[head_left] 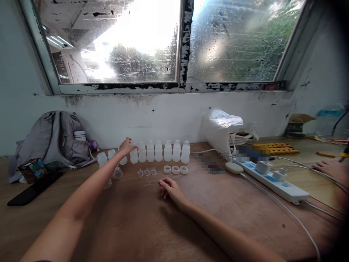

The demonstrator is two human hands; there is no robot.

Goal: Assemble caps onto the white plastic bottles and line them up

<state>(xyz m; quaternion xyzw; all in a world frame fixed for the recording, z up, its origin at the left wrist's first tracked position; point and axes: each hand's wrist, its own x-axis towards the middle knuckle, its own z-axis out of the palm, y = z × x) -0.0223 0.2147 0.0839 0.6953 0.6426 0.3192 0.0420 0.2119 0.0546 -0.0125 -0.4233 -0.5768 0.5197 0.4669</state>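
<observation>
A row of frosted white baby bottles (158,153) with clear domed caps stands near the wall. My left hand (127,148) reaches to the row's left part and has its fingers closed at the top of one bottle (133,156). Left of it, some bottles (102,159) stand without visible caps, partly behind my forearm; loose clear caps (118,173) lie in front. Clear silicone nipples (147,171) and white collar rings (176,170) lie in short rows before the bottles. Below the rings, my right hand (170,188) hovers or rests by the tabletop, fingers loosely curled and apart, with nothing visible in them.
A grey backpack (54,136), a small carton (32,170) and a black flat object (35,189) are at left. On the right are a white bag (218,131), a power strip (275,182) with cables, and yellow parts (275,149). Another person's hand (327,168) shows at the far right.
</observation>
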